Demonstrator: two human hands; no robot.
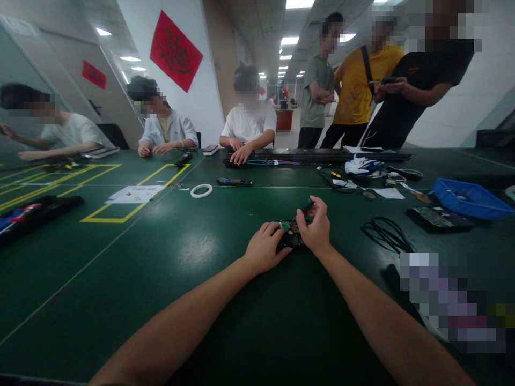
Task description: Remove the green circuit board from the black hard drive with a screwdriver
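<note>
A small black device housing (296,242) with a green circuit board (285,225) in it lies on the green table in front of me. My left hand (262,247) grips its left side, thumb at the near edge and fingers over the top. In my right hand (317,228) is a screwdriver (307,205), pinched by its dark handle and tilted, its lower end over the board. Its tip is too small to make out. Part of the housing is hidden behind my fingers.
On the right are a coiled black cable (386,234), a blue tray (469,199) and a black unit with an exposed circuit board (440,217). Ahead lie a white ring (201,191), a dark cylindrical tool (234,182) and a long black rail (314,157). Several people sit or stand beyond.
</note>
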